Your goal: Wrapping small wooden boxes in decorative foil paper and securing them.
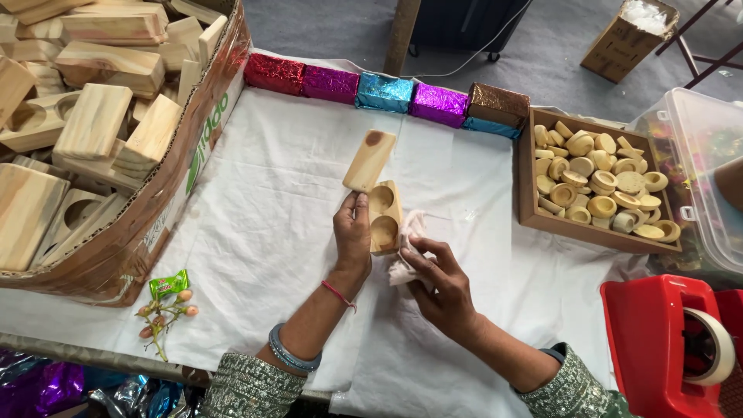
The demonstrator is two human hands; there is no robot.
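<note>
Wiping looked unfinished: left hand [353, 232] gripped the wooden box [385, 217], lid [369, 160] swung aside; right hand [435, 280] pinched a cloth [404, 246].

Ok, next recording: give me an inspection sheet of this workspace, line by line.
Surface: table under a white cloth.
Job's things: hinged wooden box with two round hollows, lid swung open; white cloth rag.
Clutter: carton of wooden blocks, tray of small round wooden cups, row of foil-wrapped boxes, green sweet wrapper, sprig of buds, red tape dispenser, clear plastic bin.
Hands: left hand holds the box; right hand holds the rag against it.
Cables: white cable on the floor.
Surroundings: grey floor, cardboard box.
</note>
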